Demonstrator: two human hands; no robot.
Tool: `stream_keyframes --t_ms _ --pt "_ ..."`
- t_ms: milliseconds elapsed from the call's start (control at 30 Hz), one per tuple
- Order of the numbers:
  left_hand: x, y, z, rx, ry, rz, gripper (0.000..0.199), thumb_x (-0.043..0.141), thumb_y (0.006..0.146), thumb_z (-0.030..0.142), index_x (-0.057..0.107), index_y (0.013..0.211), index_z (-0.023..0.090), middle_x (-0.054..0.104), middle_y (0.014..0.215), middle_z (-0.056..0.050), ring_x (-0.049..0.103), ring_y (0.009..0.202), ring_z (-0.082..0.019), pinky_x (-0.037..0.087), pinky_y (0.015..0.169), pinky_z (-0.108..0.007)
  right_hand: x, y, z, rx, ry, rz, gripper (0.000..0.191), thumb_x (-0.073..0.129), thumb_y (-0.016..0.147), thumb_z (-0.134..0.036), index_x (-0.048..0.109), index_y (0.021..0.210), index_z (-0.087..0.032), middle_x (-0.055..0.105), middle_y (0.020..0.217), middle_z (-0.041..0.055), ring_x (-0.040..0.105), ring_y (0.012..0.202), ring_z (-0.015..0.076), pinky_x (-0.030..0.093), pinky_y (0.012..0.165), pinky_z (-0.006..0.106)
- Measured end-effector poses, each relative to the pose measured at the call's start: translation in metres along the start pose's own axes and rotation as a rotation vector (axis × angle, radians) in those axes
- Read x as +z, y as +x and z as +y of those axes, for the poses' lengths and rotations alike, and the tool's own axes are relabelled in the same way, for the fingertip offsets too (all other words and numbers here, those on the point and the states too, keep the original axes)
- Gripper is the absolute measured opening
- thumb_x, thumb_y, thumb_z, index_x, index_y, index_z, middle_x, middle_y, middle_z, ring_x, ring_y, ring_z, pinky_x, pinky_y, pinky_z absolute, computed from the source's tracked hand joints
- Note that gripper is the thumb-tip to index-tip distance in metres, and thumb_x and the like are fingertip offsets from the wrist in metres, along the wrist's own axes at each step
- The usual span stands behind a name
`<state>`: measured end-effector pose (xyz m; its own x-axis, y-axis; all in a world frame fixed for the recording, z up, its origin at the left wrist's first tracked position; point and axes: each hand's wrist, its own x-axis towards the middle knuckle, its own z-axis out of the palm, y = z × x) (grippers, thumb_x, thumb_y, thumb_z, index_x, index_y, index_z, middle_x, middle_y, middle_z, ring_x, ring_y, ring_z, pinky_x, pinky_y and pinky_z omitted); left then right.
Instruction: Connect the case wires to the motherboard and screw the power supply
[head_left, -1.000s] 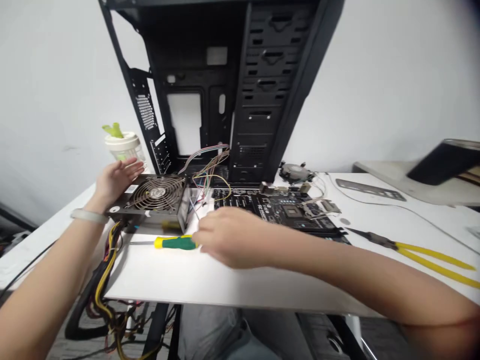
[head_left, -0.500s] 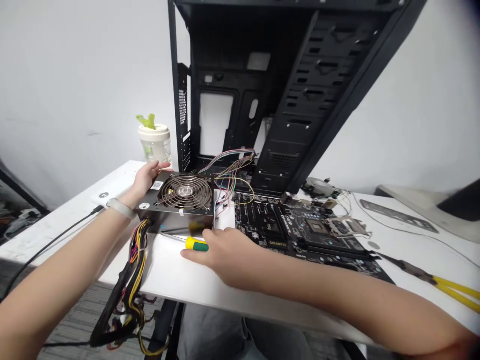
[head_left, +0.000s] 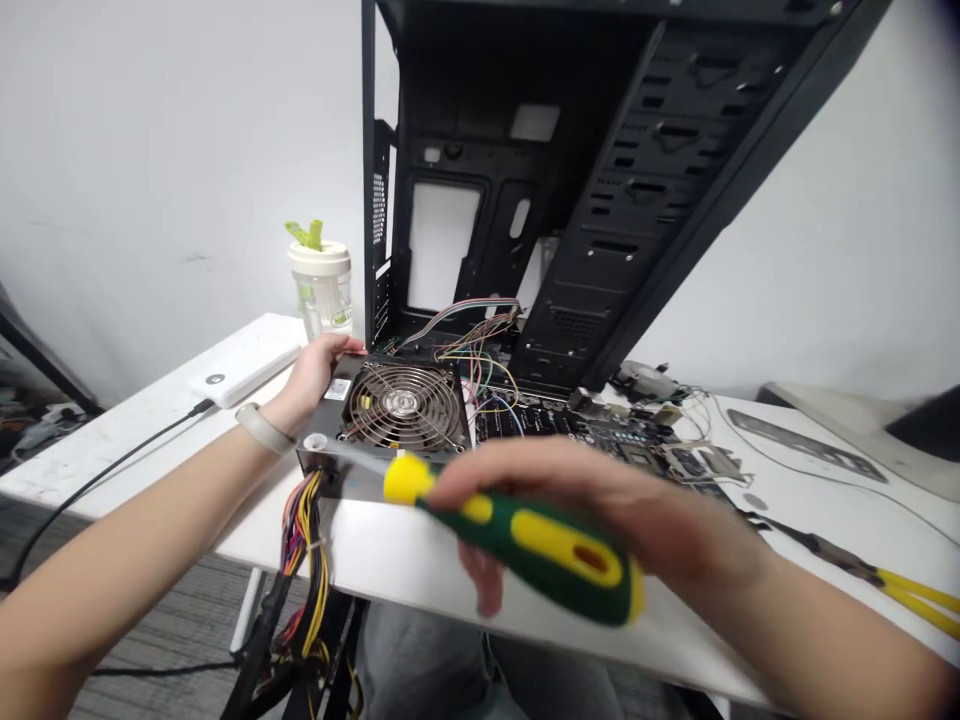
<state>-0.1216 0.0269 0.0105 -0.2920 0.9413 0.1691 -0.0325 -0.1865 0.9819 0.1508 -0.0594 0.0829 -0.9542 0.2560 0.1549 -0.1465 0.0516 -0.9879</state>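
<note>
My right hand [head_left: 547,490] is wrapped around the green and yellow handle of a screwdriver [head_left: 540,550], lifted above the table's front part. Its blurred shaft points left, toward the front corner of a black computer power supply [head_left: 401,405], which lies with its round fan grille facing up. My left hand [head_left: 319,370] holds the power supply at its far left side, the fingertips partly hidden behind it. From its front left corner a bundle of coloured cables [head_left: 311,560] hangs over the table edge.
An open black computer case [head_left: 585,220] stands behind the power supply, thin wires at its base. A motherboard [head_left: 615,430], partly covered by my right hand, lies to the right, with yellow-handled pliers [head_left: 862,570] beyond. A lidded cup [head_left: 322,285] and a white power bank [head_left: 244,377] are at left.
My right hand has raised the screwdriver from low beside the power supply's front, bringing the handle nearer to me. My left hand stays on the power supply. The view has shifted slightly.
</note>
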Motion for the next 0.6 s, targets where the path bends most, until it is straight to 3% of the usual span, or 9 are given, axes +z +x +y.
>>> stream_keyframes --t_ms 133,233,267,333,433,600 --pt "0.006 -0.011 -0.001 0.038 0.062 -0.012 0.018 0.054 0.065 0.03 0.063 0.067 0.016 0.064 0.073 -0.003 0.056 0.075 -0.019 0.045 0.075 -0.028 -0.015 0.017 -0.019 -0.214 -0.065 0.184 0.059 0.073 0.071 -0.032 0.049 0.125 -0.022 0.058 0.101 0.0001 0.061 0.084 0.0115 0.053 0.083 0.033" --pt "0.008 -0.017 0.001 0.04 0.081 -0.033 0.02 0.051 0.067 0.032 0.062 0.066 0.016 0.063 0.073 -0.003 0.054 0.073 -0.018 0.044 0.071 -0.027 -0.024 0.048 -0.026 -0.442 -0.334 0.57 0.048 0.072 0.067 -0.015 0.054 0.111 -0.022 0.055 0.08 -0.0063 0.057 0.066 0.0062 0.053 0.068 0.024" --pt "0.009 -0.018 0.002 0.038 0.086 -0.039 0.019 0.051 0.067 0.031 0.062 0.065 0.016 0.062 0.072 -0.002 0.054 0.072 -0.017 0.043 0.07 -0.027 -0.026 0.061 -0.027 -0.57 -0.437 0.67 0.039 0.07 0.067 -0.015 0.056 0.103 -0.021 0.056 0.083 -0.005 0.055 0.06 0.005 0.052 0.061 0.021" --pt "0.011 -0.017 0.004 0.013 0.096 -0.056 0.017 0.052 0.065 0.03 0.06 0.063 0.015 0.06 0.067 -0.002 0.052 0.068 -0.016 0.042 0.066 -0.025 -0.029 0.089 -0.026 -0.723 -0.513 0.768 0.027 0.066 0.073 -0.019 0.056 0.098 -0.02 0.058 0.084 -0.0025 0.051 0.053 0.0054 0.046 0.047 0.02" --pt "0.011 -0.013 0.008 -0.073 0.085 -0.092 0.016 0.051 0.063 0.029 0.059 0.065 0.015 0.057 0.06 -0.002 0.051 0.059 -0.015 0.041 0.058 -0.026 -0.038 0.127 -0.018 -0.542 -0.598 0.973 0.008 0.058 0.084 -0.028 0.055 0.089 -0.022 0.057 0.078 -0.0008 0.055 0.057 0.0089 0.044 0.048 0.022" --pt "-0.002 -0.006 0.018 -0.085 0.035 -0.143 0.021 0.054 0.065 0.035 0.057 0.072 0.015 0.059 0.065 -0.004 0.056 0.062 -0.017 0.043 0.059 -0.027 -0.068 0.16 0.016 -0.488 -0.734 1.048 0.031 0.049 0.088 -0.051 0.053 0.09 -0.02 0.056 0.08 0.0007 0.06 0.081 0.0134 0.051 0.068 0.025"
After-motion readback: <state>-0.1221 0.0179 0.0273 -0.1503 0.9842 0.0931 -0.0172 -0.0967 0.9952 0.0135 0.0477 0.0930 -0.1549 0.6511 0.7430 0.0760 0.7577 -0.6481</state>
